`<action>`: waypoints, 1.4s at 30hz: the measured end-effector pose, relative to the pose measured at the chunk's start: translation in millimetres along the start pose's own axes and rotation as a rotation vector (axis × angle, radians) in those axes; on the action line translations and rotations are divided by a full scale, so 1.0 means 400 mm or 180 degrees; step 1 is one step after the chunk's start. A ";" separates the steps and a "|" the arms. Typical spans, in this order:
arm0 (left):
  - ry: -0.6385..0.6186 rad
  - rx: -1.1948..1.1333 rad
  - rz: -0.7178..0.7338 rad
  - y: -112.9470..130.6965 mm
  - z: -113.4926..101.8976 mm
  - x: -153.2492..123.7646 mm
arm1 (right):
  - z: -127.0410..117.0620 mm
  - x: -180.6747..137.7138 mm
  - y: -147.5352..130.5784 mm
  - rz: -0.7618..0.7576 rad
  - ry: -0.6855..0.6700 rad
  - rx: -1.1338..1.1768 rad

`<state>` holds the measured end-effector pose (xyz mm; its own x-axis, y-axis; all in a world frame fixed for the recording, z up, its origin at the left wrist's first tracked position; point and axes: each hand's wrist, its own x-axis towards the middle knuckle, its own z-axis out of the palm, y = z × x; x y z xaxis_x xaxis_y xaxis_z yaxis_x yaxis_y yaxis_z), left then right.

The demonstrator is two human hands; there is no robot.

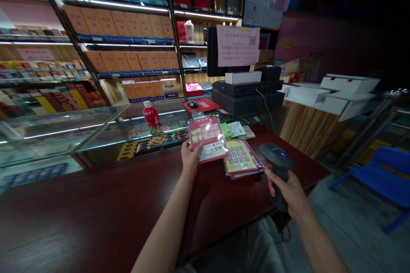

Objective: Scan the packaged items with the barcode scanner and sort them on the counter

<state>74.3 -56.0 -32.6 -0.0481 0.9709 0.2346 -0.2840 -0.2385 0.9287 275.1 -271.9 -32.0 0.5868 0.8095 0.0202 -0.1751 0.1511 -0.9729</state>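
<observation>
Above the dark red wooden counter, the left hand pinches a pink plastic-wrapped packet. At its three o'clock, the right hand is wrapped around a black handheld scanner, whose head seems not yet aimed at the packet.

pink packet | black scanner | dark red counter

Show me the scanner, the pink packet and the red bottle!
scanner (276,156): head view, on its dark rounded top.
pink packet (206,135): head view, middle of its front.
red bottle (151,116): head view, on its red label.
</observation>
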 end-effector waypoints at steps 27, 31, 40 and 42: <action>-0.0345 -0.0781 0.0499 -0.124 0.147 -0.022 | 0.041 -0.029 0.042 0.0158 -0.0216 -0.0434; -0.0301 -0.0754 0.0531 -0.129 0.145 -0.018 | 0.039 -0.032 0.036 0.0112 -0.0285 -0.0506; -0.0207 -0.0770 0.0549 -0.136 0.141 -0.009 | 0.041 -0.036 0.022 0.0112 -0.0315 -0.0530; -0.0217 -0.0775 0.0516 -0.132 0.141 -0.011 | 0.040 -0.035 0.021 0.0122 -0.0283 -0.0506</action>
<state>143.5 -49.0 -66.5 -0.0496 0.9149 0.4006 -0.4997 -0.3700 0.7832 252.8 -273.0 -36.6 0.5087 0.8609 -0.0042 -0.0646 0.0333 -0.9974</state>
